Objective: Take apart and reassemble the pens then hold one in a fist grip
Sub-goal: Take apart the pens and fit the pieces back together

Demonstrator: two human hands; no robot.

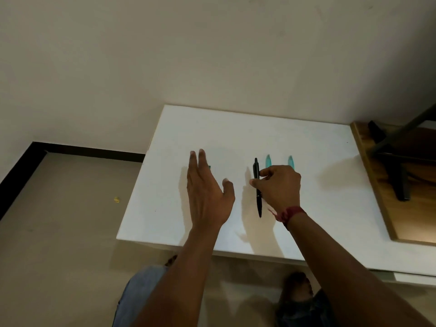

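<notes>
Pinching the black pen (259,204) around mid-barrel, the right hand (279,187) has thumb and fingertips clamped on it. Pen runs near-to-far, clip end far, tip near. Can't tell if it's just off the table (236,128) or touching it; its shadow falls just left.

Left hand (205,192) is spread, fingers straight, thumb apart, holding nothing. It sits left of the pen, near but not touching.

Left teal pen (268,160) and right teal pen (291,160) lie just beyond the right hand, mostly hidden, only far ends showing. There's a small green bit by the left fingers, too small to identify. Wooden board (377,185) with a black stand (398,171) is at the right.

Looks like an early step, picking up for disassembly; no pen appears apart yet.

To do it well:
- Bring the left hand in to grip one half of the barrel while the right holds the other, one hand on each side of the join.
- Twist in opposite directions.
- Stay low over the table so any spring or refill drops there and doesn't roll off the near edge.
- Keep knuckles clear of the teal pens.
</notes>
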